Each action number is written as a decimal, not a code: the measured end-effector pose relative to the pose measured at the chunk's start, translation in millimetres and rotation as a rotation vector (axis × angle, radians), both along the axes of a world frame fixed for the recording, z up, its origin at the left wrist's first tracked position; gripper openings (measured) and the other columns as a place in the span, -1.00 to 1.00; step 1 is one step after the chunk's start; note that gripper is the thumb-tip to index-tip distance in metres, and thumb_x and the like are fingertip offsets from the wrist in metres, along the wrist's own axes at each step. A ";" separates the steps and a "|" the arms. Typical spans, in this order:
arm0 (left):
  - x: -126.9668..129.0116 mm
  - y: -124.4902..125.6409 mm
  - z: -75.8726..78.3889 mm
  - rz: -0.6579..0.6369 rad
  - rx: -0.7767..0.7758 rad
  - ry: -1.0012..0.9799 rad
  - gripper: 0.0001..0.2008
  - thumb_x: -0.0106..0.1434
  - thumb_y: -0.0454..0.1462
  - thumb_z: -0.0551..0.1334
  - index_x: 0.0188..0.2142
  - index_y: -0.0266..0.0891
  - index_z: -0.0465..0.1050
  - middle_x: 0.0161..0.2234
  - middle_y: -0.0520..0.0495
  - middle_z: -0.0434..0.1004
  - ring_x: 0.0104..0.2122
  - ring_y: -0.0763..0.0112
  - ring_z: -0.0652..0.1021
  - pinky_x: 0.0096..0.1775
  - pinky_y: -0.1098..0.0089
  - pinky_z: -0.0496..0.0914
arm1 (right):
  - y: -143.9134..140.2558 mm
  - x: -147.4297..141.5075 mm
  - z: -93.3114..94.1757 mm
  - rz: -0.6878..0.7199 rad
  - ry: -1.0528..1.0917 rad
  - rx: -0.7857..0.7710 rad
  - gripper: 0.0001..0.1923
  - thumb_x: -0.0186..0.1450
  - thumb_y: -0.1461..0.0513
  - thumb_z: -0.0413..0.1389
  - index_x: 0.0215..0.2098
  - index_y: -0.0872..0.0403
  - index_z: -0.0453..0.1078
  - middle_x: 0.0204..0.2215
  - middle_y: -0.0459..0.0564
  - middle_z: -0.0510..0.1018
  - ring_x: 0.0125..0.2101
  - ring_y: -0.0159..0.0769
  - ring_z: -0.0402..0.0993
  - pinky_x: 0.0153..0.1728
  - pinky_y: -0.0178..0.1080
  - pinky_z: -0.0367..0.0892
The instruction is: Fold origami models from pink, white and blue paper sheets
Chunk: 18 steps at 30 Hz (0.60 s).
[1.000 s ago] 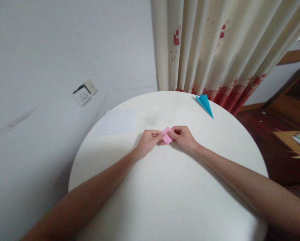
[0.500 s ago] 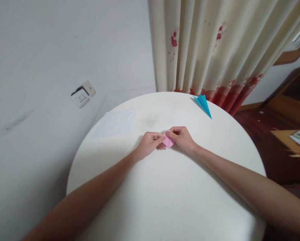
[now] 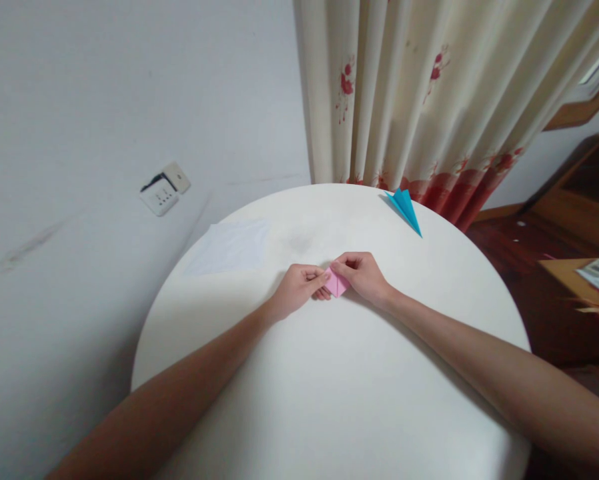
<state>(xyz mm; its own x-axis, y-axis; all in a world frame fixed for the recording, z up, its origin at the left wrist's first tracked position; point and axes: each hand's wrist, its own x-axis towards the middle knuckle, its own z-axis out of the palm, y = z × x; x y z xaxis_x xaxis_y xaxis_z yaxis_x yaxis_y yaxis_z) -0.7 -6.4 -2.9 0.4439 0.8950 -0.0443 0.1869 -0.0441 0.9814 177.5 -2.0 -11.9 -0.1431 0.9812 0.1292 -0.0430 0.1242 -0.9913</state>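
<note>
A small folded pink paper (image 3: pixel 336 283) lies between my two hands near the middle of the round white table (image 3: pixel 339 387). My left hand (image 3: pixel 297 289) pinches its left edge with thumb and fingers. My right hand (image 3: pixel 363 275) grips its upper right part, fingers curled over the fold. Most of the paper is hidden by my fingers.
A blue folded paper plane (image 3: pixel 405 207) rests at the table's far right rim. A white sheet (image 3: pixel 229 246) lies flat at the far left. Behind are a flowered curtain (image 3: pixel 429 100), a wall socket (image 3: pixel 163 191), and wooden furniture (image 3: pixel 574 220) at right.
The pink paper has been turned and pressed lower between my fingers; both hands stay in almost the same place on the table.
</note>
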 end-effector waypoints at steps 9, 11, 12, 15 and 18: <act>-0.2 0.0 -0.4 -0.004 -0.001 0.003 -0.57 0.25 0.03 0.26 -0.41 -0.33 0.53 -0.52 -0.12 0.59 -0.54 0.46 0.55 -0.46 0.49 0.39 | 0.9 0.9 -0.5 -0.003 -0.022 0.016 -0.66 0.14 0.04 0.22 -0.55 0.16 0.43 -0.62 -0.09 0.42 -0.57 -0.42 0.23 -0.54 -0.29 0.11; -0.1 -0.3 0.0 -0.006 0.004 0.003 -0.57 0.25 0.04 0.26 -0.41 -0.33 0.53 -0.52 -0.12 0.58 -0.54 0.46 0.55 -0.46 0.49 0.39 | 0.7 0.9 0.2 0.000 -0.021 0.016 -0.66 0.14 0.04 0.22 -0.56 0.15 0.42 -0.62 -0.09 0.41 -0.58 -0.42 0.22 -0.54 -0.29 0.11; 0.0 -0.4 0.2 -0.007 0.008 0.001 -0.57 0.25 0.04 0.26 -0.41 -0.33 0.53 -0.53 -0.12 0.58 -0.54 0.46 0.54 -0.46 0.49 0.39 | 0.7 0.9 0.5 0.002 -0.019 0.017 -0.66 0.13 0.03 0.22 -0.56 0.15 0.41 -0.63 -0.10 0.40 -0.58 -0.43 0.22 -0.54 -0.29 0.10; 0.5 -0.7 0.7 -0.001 0.008 -0.002 -0.57 0.23 0.04 0.27 -0.42 -0.33 0.53 -0.53 -0.11 0.57 -0.54 0.46 0.54 -0.46 0.49 0.39 | 0.7 0.7 0.9 0.010 -0.016 0.010 -0.65 0.12 0.02 0.23 -0.56 0.14 0.41 -0.63 -0.10 0.40 -0.58 -0.42 0.21 -0.54 -0.29 0.10; 1.4 -1.1 1.4 0.008 -0.006 -0.005 -0.57 0.22 0.04 0.28 -0.42 -0.33 0.52 -0.54 -0.10 0.57 -0.55 0.46 0.54 -0.46 0.49 0.40 | 0.8 0.5 1.1 0.011 -0.012 -0.004 -0.65 0.12 0.02 0.23 -0.56 0.15 0.42 -0.63 -0.10 0.39 -0.58 -0.42 0.21 -0.53 -0.28 0.10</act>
